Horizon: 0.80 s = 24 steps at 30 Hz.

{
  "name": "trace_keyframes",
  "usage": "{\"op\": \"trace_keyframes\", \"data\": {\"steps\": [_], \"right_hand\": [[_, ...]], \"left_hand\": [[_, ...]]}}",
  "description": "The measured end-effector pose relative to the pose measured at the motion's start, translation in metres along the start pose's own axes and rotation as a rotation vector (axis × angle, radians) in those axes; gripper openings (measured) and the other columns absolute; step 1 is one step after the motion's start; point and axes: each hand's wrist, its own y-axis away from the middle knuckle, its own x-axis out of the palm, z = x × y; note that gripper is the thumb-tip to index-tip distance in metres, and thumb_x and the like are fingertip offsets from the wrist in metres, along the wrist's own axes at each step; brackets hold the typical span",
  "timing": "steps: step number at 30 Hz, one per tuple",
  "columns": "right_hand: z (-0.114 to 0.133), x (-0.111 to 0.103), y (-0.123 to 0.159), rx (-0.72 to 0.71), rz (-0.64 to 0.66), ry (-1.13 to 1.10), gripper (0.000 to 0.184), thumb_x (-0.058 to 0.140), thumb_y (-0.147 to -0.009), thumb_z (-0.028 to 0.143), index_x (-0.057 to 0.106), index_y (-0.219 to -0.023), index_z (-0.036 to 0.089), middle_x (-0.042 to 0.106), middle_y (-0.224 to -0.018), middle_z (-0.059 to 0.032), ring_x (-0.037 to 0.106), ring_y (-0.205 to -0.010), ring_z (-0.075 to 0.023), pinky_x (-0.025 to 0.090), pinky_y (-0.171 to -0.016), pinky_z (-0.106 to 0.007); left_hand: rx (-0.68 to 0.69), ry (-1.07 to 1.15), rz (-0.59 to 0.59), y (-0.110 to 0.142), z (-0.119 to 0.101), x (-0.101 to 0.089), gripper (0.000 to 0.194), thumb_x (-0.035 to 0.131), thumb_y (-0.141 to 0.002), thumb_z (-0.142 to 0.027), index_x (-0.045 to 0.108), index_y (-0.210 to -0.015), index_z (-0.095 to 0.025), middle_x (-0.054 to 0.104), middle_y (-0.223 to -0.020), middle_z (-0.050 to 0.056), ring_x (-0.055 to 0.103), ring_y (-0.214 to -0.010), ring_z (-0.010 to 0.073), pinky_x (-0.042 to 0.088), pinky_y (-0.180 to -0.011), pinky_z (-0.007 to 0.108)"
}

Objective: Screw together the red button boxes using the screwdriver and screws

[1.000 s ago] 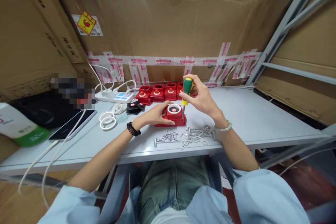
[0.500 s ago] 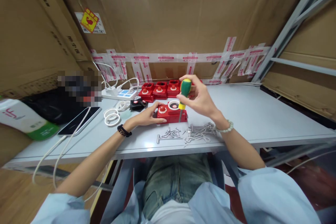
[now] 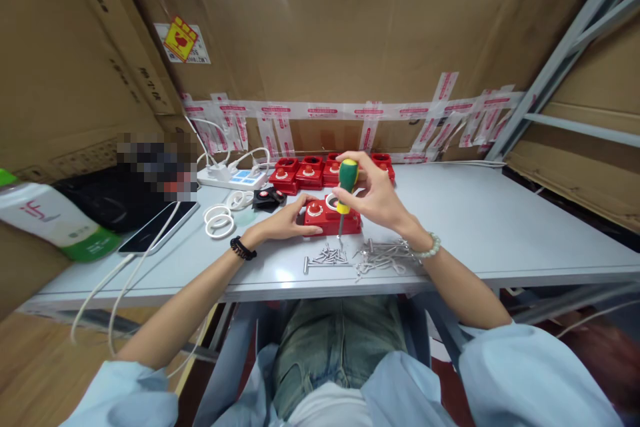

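My left hand grips the left end of a red box with a round knob and a white ring on top, lying on the table. In my right hand is a screwdriver with a green and yellow handle, its shaft pointing down. The tip is in front of the box, at the upper edge of a heap of small screws; whether a screw clings to it I cannot tell. A T-shaped metal rod lies before the screws. More metal rods with white cords lie to their right.
Several similar red boxes line the back of the table. White rings, black parts, a power strip, a phone and a white-green pack are on the left. Cardboard walls the back.
The screwdriver has moved from the box's right end forward and down to the screws. My left hand has slid toward the box's left end, uncovering its knob. The view has shifted slightly.
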Motion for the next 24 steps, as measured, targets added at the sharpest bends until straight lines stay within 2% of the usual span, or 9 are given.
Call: {"op": "trace_keyframes", "data": {"steps": [5,8,11,15,19,24], "right_hand": [[0.005,-0.014,-0.015,-0.06,-0.22,0.044,0.042,0.066,-0.082,0.034,0.049,-0.119,0.027,0.055,-0.088,0.0004,0.06,-0.072,-0.0155,0.057,-0.063,-0.033],[0.007,-0.016,-0.031,-0.103,-0.296,0.063,0.044,0.065,-0.083,0.035,0.046,-0.123,0.029,0.055,-0.089,-0.0002,0.06,-0.073,-0.0158,0.058,-0.063,-0.034],[0.006,-0.009,-0.048,-0.125,-0.318,0.073,0.048,0.062,-0.086,0.037,0.041,-0.128,0.031,0.056,-0.09,-0.0008,0.061,-0.073,-0.0159,0.058,-0.062,-0.034],[-0.006,0.003,-0.061,-0.109,-0.335,0.076,0.049,0.061,-0.085,0.036,0.04,-0.129,0.03,0.057,-0.089,-0.0006,0.061,-0.073,-0.0163,0.059,-0.064,-0.037],[-0.016,0.008,-0.059,-0.066,-0.357,0.085,0.043,0.063,-0.082,0.032,0.046,-0.121,0.028,0.055,-0.084,0.0008,0.058,-0.067,-0.015,0.059,-0.063,-0.037],[-0.02,0.008,-0.055,-0.006,-0.339,0.09,0.042,0.063,-0.082,0.034,0.046,-0.119,0.027,0.054,-0.083,0.0003,0.058,-0.068,-0.0171,0.057,-0.064,-0.038]], "left_hand": [[0.011,0.051,-0.009,-0.001,-0.006,0.002,0.066,0.072,-0.078,-0.05,0.044,-0.131,-0.022,0.06,-0.126,0.01,0.061,-0.111,0.0273,0.049,-0.093,0.042],[0.02,0.077,-0.006,-0.005,-0.008,0.005,0.068,0.073,-0.077,-0.049,0.044,-0.131,-0.022,0.059,-0.127,0.011,0.061,-0.112,0.0275,0.05,-0.092,0.042],[0.03,0.107,0.006,-0.012,-0.008,0.011,0.071,0.076,-0.074,-0.048,0.043,-0.131,-0.021,0.06,-0.126,0.011,0.062,-0.11,0.0275,0.051,-0.09,0.042],[0.085,0.15,0.02,-0.021,-0.007,0.018,0.068,0.078,-0.073,-0.046,0.045,-0.127,-0.02,0.06,-0.126,0.012,0.061,-0.113,0.0276,0.049,-0.096,0.044],[0.068,0.224,0.017,-0.022,-0.01,0.021,0.068,0.079,-0.072,-0.043,0.044,-0.126,-0.019,0.06,-0.127,0.012,0.061,-0.113,0.0272,0.048,-0.099,0.046],[0.032,0.258,0.014,-0.022,-0.012,0.021,0.07,0.08,-0.07,-0.044,0.045,-0.125,-0.018,0.058,-0.129,0.013,0.059,-0.116,0.0286,0.047,-0.1,0.048]]}}
